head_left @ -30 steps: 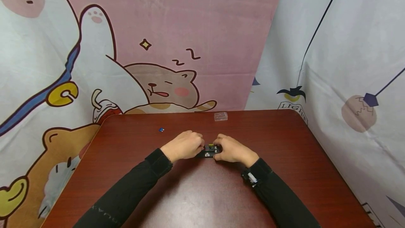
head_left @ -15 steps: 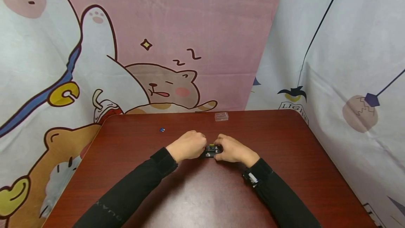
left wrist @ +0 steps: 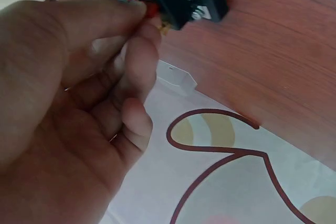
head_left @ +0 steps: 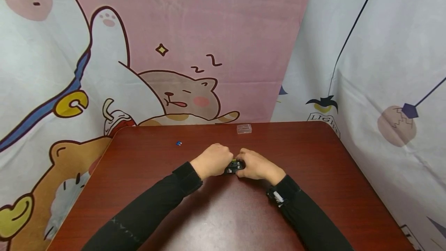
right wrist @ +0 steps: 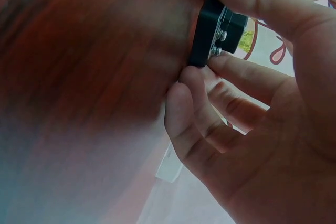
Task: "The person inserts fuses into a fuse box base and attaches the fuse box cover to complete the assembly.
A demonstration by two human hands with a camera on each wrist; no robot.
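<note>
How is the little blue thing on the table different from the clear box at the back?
The blue piece is tiny and solid blue; the clear box is bigger and see-through. The blue piece lies to the left of the hands, the clear box near the far edge. Both rest on the table, untouched.

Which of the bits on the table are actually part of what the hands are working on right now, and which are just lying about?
In hand:
- black block with screw terminals, gripped by the right hand
- small red piece at the block's edge, pinched by the left hand

Lying about:
- clear plastic box near the table's far edge
- tiny blue piece on the table, left of the hands
</note>
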